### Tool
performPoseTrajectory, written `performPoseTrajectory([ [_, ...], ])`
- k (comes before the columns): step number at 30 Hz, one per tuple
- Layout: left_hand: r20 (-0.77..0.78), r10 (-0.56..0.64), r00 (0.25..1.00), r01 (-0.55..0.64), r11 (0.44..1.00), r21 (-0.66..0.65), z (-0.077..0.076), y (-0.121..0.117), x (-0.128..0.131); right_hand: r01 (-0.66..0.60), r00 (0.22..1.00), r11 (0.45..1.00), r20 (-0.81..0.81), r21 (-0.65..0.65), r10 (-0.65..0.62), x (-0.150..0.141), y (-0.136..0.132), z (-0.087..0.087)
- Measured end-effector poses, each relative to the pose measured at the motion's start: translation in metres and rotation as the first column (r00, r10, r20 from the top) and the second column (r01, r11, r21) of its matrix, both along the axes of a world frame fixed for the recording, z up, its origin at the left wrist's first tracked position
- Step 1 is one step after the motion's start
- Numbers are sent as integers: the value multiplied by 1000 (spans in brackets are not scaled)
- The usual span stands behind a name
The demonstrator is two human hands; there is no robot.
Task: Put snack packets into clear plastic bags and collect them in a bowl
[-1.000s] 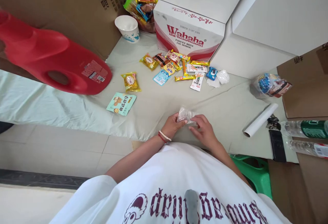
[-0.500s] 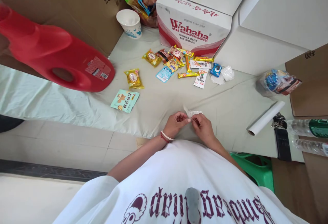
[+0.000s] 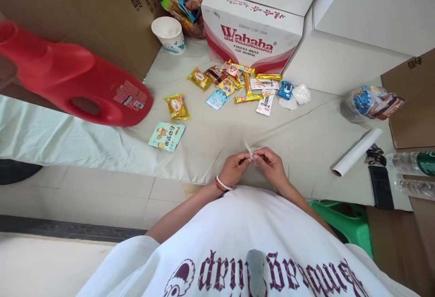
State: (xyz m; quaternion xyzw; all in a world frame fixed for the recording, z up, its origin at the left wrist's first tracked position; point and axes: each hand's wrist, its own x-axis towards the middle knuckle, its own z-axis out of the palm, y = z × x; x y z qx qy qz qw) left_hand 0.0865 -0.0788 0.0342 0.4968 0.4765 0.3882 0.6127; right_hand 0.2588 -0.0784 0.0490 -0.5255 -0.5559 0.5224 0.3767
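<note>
My left hand (image 3: 234, 169) and my right hand (image 3: 271, 165) meet at the table's front edge. Both pinch a small, crumpled, whitish see-through plastic bag (image 3: 250, 150), whose twisted end sticks up between the fingertips. Its lower part is hidden by my fingers. Further back lie a mint-green snack packet (image 3: 167, 136), a yellow-wrapped cake (image 3: 177, 107) and several small wrapped snacks (image 3: 249, 86). To their right are a blue packet (image 3: 286, 90) and a crumpled white plastic bag (image 3: 302, 93).
A big red jug (image 3: 78, 79) lies at the left. Behind stand a paper cup (image 3: 169, 35), a snack bag (image 3: 185, 9) and a Wahaha carton (image 3: 253, 34). At right are a bagged snack bundle (image 3: 370, 102), a white roll (image 3: 356, 152), a black phone (image 3: 381, 188) and plastic bottles (image 3: 406, 163).
My fingertips have shifted on the plastic bag. Its loose flap at the right is now gathered in between my hands. The view has shifted slightly; the table items lie as before.
</note>
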Motion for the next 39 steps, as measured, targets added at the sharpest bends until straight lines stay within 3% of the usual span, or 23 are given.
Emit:
performPoseTrajectory([
  [5, 15, 28, 999, -26, 993, -119, 4, 1, -4, 125, 981, 979, -125, -160, -146, 3, 0, 0],
  [10, 3, 62, 998, -61, 997, -52, 7, 1, -3, 3, 1000, 998, -29, 67, -1, -1, -4, 9],
  [12, -15, 76, 997, -76, 996, -38, 7, 1, -3, 21, 999, 996, -31, 85, -18, -5, -4, 9],
  [17, 50, 82, 995, -77, 993, -94, 6, 4, -10, 140, 977, 985, -149, -105, -155, 3, 3, 6],
  [20, 60, 118, 991, -112, 989, -100, 8, 7, -14, 180, 967, 976, -157, -121, -198, 14, 6, 9],
  [26, 10, 61, 998, -61, 997, -44, 15, 9, -7, -3, 999, 1000, -38, -13, 3, 2, -1, 22],
  [28, -6, 59, 998, -59, 998, -29, 18, 8, -4, 28, 999, 1000, -40, 7, -28, -5, -2, 22],
  [35, 0, 22, 1000, -22, 996, -84, 27, 5, -7, 85, 988, 989, -121, -124, -100, -1, 0, 23],
  [39, -25, 11, 1000, -13, 998, -70, 26, 4, -6, 50, 998, 999, -40, 16, -49, 1, -3, 24],
])
